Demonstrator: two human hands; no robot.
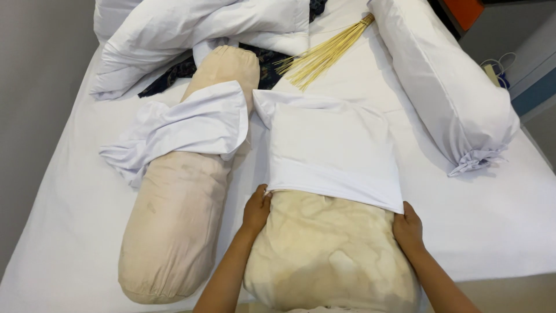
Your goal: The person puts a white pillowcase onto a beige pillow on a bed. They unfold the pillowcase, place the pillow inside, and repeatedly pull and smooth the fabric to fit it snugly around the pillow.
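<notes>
A cream, stained pillow point(327, 255) lies on the bed in front of me, its far half inside a white pillowcase point(330, 148). My left hand point(256, 207) grips the open edge of the pillowcase at the pillow's left side. My right hand point(408, 226) grips the same open edge at the right side. Both hands rest against the bare pillow.
A beige bolster point(174, 226) lies to the left with a loose white cover point(185, 130) draped across it. A white-covered bolster point(446, 81) lies at the right. A straw broom point(324, 55), a crumpled white duvet point(197, 29) and dark cloth point(168, 75) sit farther back on the white sheet point(492, 214).
</notes>
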